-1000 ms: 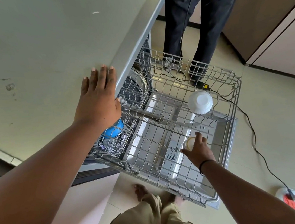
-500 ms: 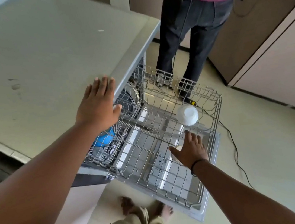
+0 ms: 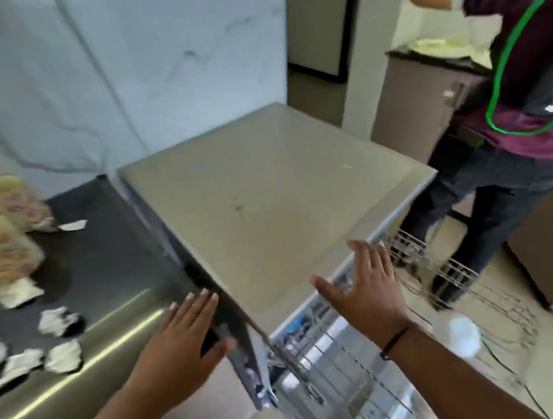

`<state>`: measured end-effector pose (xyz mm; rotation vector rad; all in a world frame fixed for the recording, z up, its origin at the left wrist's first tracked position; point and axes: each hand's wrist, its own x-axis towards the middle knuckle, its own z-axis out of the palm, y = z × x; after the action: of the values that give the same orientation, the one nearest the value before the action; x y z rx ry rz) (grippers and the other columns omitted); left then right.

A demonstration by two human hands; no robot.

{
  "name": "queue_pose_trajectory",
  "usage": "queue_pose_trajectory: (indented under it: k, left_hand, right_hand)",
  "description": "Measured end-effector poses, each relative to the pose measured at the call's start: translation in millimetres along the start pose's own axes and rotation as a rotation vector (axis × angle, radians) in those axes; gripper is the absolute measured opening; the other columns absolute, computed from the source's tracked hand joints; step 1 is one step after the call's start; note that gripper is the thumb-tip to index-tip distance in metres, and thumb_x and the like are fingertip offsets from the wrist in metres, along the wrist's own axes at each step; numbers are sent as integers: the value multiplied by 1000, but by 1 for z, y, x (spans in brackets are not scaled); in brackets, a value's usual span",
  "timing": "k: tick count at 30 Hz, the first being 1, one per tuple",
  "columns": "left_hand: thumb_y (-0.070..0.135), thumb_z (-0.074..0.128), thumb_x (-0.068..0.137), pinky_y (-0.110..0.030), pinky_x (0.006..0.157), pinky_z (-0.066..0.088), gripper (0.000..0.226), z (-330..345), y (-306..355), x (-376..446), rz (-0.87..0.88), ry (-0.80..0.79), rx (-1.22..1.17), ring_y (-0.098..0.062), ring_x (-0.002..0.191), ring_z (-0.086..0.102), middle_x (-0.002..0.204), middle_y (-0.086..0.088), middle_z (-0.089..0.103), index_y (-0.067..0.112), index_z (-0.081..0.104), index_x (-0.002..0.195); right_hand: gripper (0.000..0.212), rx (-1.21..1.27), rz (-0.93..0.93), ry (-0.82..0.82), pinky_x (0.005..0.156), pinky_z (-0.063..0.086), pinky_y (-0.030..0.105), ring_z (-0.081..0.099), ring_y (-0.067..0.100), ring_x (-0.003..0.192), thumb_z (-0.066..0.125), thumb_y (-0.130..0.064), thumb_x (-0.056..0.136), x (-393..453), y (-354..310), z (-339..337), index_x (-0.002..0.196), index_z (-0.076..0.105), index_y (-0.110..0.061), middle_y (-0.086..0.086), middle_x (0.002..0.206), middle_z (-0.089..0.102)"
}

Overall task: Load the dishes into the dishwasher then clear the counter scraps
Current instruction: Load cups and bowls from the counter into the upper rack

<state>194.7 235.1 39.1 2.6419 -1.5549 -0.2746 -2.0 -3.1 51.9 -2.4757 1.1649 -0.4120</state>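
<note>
The dishwasher point(image 3: 276, 188) stands with its flat grey top in the middle of the view. Its wire rack point(image 3: 456, 285) is pulled out at the lower right, with a white bowl point(image 3: 463, 331) upside down in it and something blue point(image 3: 298, 322) deeper inside. My left hand point(image 3: 183, 337) is open with straight fingers at the dishwasher's near left corner. My right hand point(image 3: 367, 292) is open and spread above the front edge of the top, holding nothing. On the dark counter point(image 3: 108, 256) at the left lie several crumpled white paper scraps point(image 3: 59, 341).
Two pale patterned cups point(image 3: 0, 247) lie on the counter at the far left. A person in a purple shirt point(image 3: 525, 77) stands right behind the pulled-out rack. A cable point(image 3: 502, 361) runs over the floor by the rack.
The view swung up and left, bringing the counter with scraps into sight. My right hand left the rack and rose over the top's front edge. My left hand slid off the top to its left corner.
</note>
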Motion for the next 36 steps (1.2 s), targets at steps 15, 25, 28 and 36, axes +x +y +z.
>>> queue_pose_trajectory:
  k: [15,25,28,36]
  left_hand:
    - [74,14,85,-29,118,-10,80,-3,-217,-169,-260,146,-113,-17,147,-7,161,6,5,31,14,152]
    - [78,11,84,-37,112,-26,84,14,-235,-169,-306,155,-142,-13,137,-36,158,3,-16,32,-14,150]
    - [77,11,84,-39,113,-24,84,13,-235,-169,-289,146,-149,-13,138,-35,158,2,-18,32,-15,150]
    - [76,12,85,-39,113,-24,85,13,-235,-170,-295,164,-150,-14,142,-29,159,3,-18,29,-12,151]
  right_hand:
    - [75,-121,-607,-432,113,26,36,25,23,141,47,-74,79,-16,-339,167,140,38,-30,-5,145,42]
    - [78,40,-695,-560,100,43,38,48,18,119,65,-69,68,-32,-450,207,131,42,-28,-3,130,53]
    - [69,211,-655,-589,93,47,36,53,10,108,72,-64,61,-32,-463,214,118,48,-33,-11,115,58]
    - [58,436,-525,-657,76,43,13,56,-6,96,81,-56,58,-31,-466,220,101,43,-45,-24,101,58]
